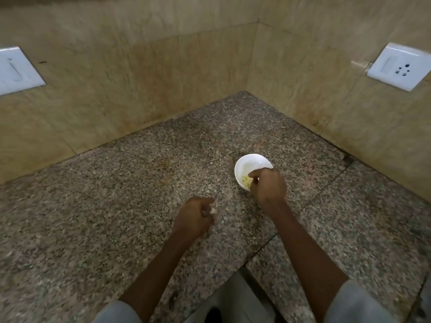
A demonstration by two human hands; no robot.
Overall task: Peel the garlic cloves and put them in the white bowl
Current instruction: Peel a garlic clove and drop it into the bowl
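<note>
While your right hand hangs over the near edge of the small round white ceramic bowl, its fingers are curled and bunched, tips pointing down into the bowl. You cannot tell from this angle whether a clove is pinched between them or has already dropped.

Inside the bowl, against its near wall and just under your right fingertips, lies a little heap of pale yellow peeled garlic cloves. The far half of the bowl shows bare white.

Your left hand sits nearer to you than the bowl and to its left, well apart from it, low over the speckled grey-brown granite countertop. Its fingers are curled in, and thumb and forefinger pinch a small white piece. It is too small and blurred to say whether this is an unpeeled clove or loose skin.

Beyond the bowl, beige marble-look wall tiles meet in a corner. A white wall socket is high to the bowl's right, a white switch plate far to its left.

The step in hand looks like delivery: a peeled clove going into the bowl. Next, you would probably bring your right hand back to the left one and work on the white piece, if it is a clove.
</note>
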